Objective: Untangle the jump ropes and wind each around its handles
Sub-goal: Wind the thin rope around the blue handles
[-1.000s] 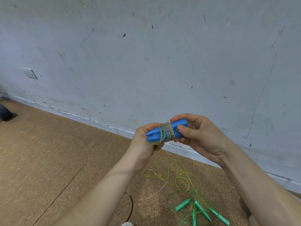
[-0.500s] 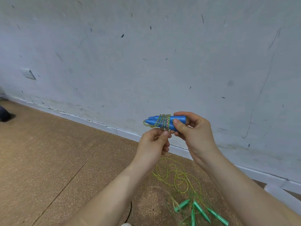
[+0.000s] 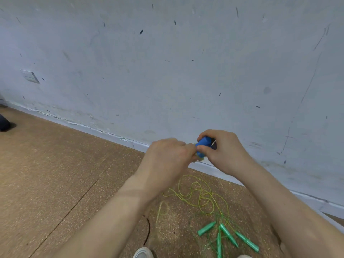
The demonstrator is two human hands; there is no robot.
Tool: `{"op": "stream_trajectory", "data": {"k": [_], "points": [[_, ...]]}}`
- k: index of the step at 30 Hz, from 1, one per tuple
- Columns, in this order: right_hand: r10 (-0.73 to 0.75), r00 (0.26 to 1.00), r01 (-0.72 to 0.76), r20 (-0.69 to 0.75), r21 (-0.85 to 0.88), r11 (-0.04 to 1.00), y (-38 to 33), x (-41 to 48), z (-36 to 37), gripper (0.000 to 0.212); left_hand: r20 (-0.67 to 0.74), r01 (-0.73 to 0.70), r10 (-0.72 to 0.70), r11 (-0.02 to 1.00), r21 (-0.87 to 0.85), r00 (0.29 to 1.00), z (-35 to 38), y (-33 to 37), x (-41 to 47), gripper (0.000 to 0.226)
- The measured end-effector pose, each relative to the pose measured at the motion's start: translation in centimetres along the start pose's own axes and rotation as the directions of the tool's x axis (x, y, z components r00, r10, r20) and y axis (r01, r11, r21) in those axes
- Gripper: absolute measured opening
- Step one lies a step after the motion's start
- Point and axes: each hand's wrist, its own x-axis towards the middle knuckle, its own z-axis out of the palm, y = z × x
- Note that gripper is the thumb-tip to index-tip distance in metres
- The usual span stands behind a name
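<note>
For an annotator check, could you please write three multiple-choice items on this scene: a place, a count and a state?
1. Where are the blue handles?
A. in a box
B. in the right hand
C. on a chair

2. How many green handles are visible?
A. two
B. six
C. four

3. The yellow-green rope on the floor lies:
A. in loose loops
B. wound tight
C. pulled straight

Answers:
1 B, its fingers curl round them.
2 C, four lie together on the floor.
3 A, open coils spread over the floor.
</note>
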Motion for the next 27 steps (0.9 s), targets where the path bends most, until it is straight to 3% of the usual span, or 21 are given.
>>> {"op": "stream_trajectory", "data": {"k": [4, 6, 9, 12, 17, 20, 23, 27], "points": [[-0.065, 0.972, 0.067, 0.224, 0.0, 0.998, -0.6, -0.7, -0.7, 0.015, 0.05, 0.086, -0.081, 0.99, -0.112, 0.995, -0.2, -1.2, -0.1, 0.04], [-0.1, 0.962, 0.088, 0.253, 0.058, 0.994, -0.9, -0.9, -1.0, 0.022, 0.11, 0.223, -0.201, 0.943, -0.249, 0.973, -0.7, -1.6, 0.0, 0.029], [-0.118, 0.947, 0.05, 0.3, 0.226, 0.973, -1.1, -1.1, -1.5, 0.027, 0.198, 0.41, -0.359, 0.782, -0.47, 0.912, -1.0, -2.0, 0.2, 0.01], [-0.135, 0.922, -0.003, 0.364, 0.356, 0.935, -1.3, -1.4, -1.9, 0.031, 0.318, 0.511, -0.403, 0.606, -0.61, 0.858, -0.7, -1.9, 0.3, 0.008], [-0.09, 0.947, -0.116, 0.308, 0.589, 0.8, -1.6, -1.7, -1.9, 0.028, 0.523, 0.605, -0.353, 0.184, -0.774, 0.776, -0.7, -2.6, 0.2, 0.013], [-0.097, 0.943, -0.139, 0.318, 0.642, 0.754, -1.6, -1.7, -1.9, 0.02, 0.561, 0.599, -0.298, 0.046, -0.8, 0.772, -0.7, -2.9, 0.0, 0.015], [-0.099, 0.923, -0.17, 0.371, 0.626, 0.761, -1.5, -1.7, -2.1, 0.02, 0.536, 0.595, -0.306, 0.14, -0.792, 0.786, -0.9, -2.9, 0.1, 0.017], [-0.061, 0.942, -0.065, 0.33, 0.358, 0.932, -1.6, -1.6, -1.4, 0.015, 0.43, 0.517, -0.287, 0.482, -0.707, 0.856, -1.8, -2.5, 0.2, 0.023]]}}
